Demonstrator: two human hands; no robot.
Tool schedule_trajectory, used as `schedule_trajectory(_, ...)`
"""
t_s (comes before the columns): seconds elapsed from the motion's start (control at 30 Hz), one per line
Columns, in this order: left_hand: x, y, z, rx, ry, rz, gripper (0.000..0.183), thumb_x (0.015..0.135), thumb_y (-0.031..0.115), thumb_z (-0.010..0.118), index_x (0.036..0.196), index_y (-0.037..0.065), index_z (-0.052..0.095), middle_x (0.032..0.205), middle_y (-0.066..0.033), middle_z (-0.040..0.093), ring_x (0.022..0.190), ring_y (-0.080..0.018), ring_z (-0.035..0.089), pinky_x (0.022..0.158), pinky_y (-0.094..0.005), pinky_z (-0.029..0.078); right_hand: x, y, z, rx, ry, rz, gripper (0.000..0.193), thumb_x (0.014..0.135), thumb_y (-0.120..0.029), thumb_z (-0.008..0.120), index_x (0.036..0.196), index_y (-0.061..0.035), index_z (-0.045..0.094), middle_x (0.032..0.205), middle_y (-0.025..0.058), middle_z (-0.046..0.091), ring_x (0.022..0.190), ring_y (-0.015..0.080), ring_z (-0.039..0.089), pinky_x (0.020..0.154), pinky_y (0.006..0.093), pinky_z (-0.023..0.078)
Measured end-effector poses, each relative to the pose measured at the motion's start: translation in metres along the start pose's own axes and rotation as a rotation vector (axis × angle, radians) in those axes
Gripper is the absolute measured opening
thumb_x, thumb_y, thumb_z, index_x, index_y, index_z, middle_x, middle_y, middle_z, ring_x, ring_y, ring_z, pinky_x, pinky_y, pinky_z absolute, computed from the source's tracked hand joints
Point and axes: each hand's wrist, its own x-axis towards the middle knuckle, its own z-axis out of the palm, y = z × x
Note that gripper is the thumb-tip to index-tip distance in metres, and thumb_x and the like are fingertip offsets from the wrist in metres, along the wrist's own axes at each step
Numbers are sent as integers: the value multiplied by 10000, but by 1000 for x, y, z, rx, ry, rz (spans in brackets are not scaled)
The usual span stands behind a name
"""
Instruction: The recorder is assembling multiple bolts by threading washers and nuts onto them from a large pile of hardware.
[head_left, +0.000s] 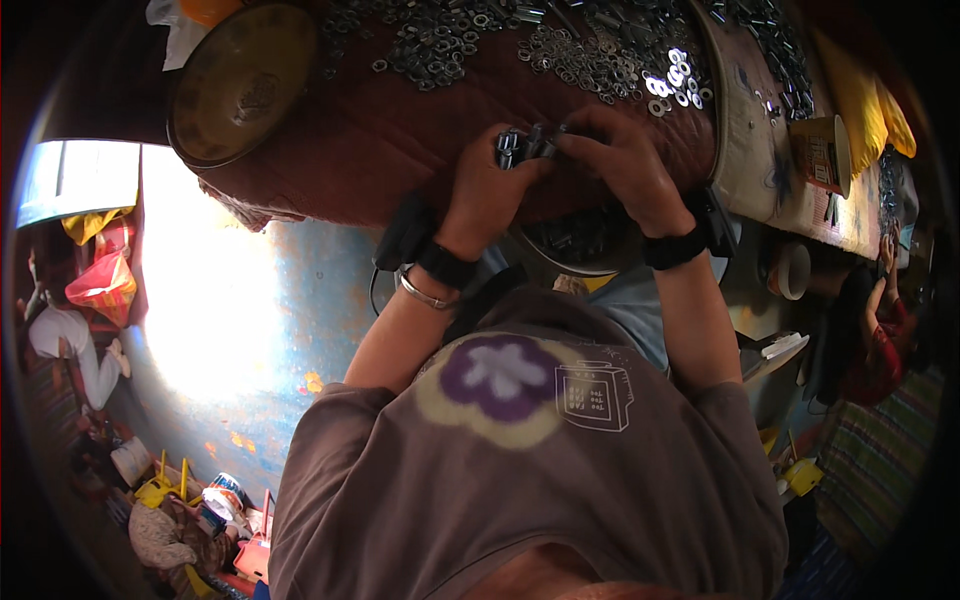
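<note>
My left hand (482,190) is curled around several short, shiny metal sleeves (508,149), their ends showing between thumb and fingers. Close beside it, the thumb and fingers of my right hand (628,165) are pinched on a small metal piece (548,146) at the edge of the bunch; its exact kind is partly hidden. Both hands are over the near edge of a table with a brown-red cloth (370,150). Below them, by my lap, a round pan (560,268) holds dark metal pieces, partly covered by my wrists.
Heaps of nuts (440,45) and flat washers (678,80) lie across the table's far side. A large brass-coloured dish (240,90) stands at left, a paper tub (825,155) at right. Other people (80,340) sit at left and far right (880,345).
</note>
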Motion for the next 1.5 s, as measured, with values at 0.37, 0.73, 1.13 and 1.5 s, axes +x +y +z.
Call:
schedule_trajectory(0.37,7,5,-21,-64,68,-81,152,778,54,678,835,50,537,662,15,537,550,-54,482,497,-214,386,80,-1,5,-465,315,-410,189,809,-160,567,885,-2,640,801,181,633,733,342,614,658,379,481)
schedule_trajectory(0.73,13,5,-25,-155,6,-145,199,761,74,700,861,46,531,667,10,526,528,-59,476,474,-215,378,135,11,19,-952,321,-465,209,792,-135,589,978,-42,608,970,163,586,915,361,573,769,415,476)
schedule_trajectory(1.13,12,2,-24,-139,9,-117,208,756,55,705,893,32,551,660,23,530,549,-51,498,478,-211,399,142,8,37,-858,246,-637,194,780,-87,553,961,-32,597,940,172,591,900,368,570,774,418,473)
schedule_trajectory(1.5,13,0,-26,-144,12,-114,247,743,46,711,927,20,548,717,4,551,594,-70,517,513,-228,428,94,-22,23,-461,161,-326,246,810,-125,528,1015,-40,633,1029,170,615,940,340,596,800,389,471)
